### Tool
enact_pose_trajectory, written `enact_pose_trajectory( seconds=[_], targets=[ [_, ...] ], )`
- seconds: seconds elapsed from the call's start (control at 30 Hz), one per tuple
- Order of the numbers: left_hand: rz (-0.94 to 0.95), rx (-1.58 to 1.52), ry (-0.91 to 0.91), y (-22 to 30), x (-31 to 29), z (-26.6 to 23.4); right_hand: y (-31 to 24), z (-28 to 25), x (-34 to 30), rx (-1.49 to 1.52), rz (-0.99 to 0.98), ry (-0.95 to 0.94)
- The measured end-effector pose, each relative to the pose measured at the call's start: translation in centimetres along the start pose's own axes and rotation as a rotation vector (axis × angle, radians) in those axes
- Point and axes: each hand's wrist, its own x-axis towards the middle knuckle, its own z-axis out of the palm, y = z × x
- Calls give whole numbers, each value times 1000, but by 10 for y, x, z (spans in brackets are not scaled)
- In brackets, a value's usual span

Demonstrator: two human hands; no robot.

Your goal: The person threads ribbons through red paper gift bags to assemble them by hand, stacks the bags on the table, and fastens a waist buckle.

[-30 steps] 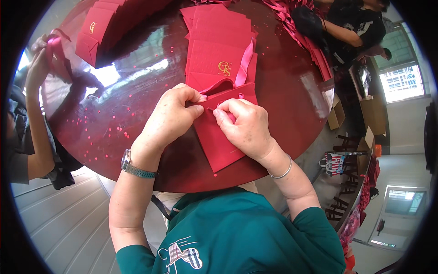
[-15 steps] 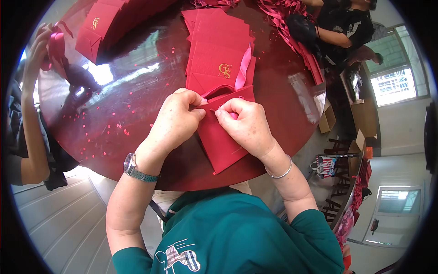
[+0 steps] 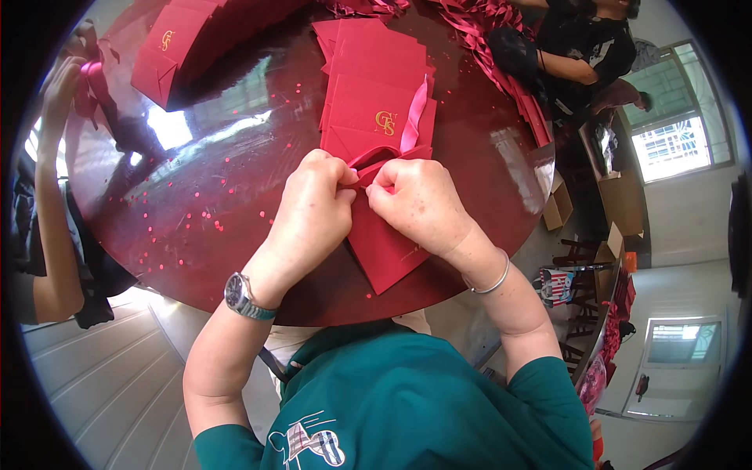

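Left hand (image 3: 309, 210): fingers pinch the red rectangular paper bag (image 3: 385, 249). Right hand (image 3: 424, 205): fingers closed at its rim; hold obscured.

I see shiny gold letters (image 3: 385, 123), looped together, on the red bag in the middle (image 3: 351, 110). The same kind of gold letters show on the red bag at the top left (image 3: 154, 72). The red bag at the front (image 3: 384, 254) has a tiny gold mark (image 3: 417, 249), too small for me to read. The watch (image 3: 235, 291) has a face I can't read.
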Motion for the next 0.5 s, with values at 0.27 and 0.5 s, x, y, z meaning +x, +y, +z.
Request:
enact_pose_trajectory(
  seconds=[0.27, 0.5],
  targets=[
    [246, 171, 147, 7, -9, 11, -13, -11, 19, 102, 152, -167],
    [84, 40, 204, 8, 1, -5, -16, -24, -4, -10, -152, -21]
  ],
)
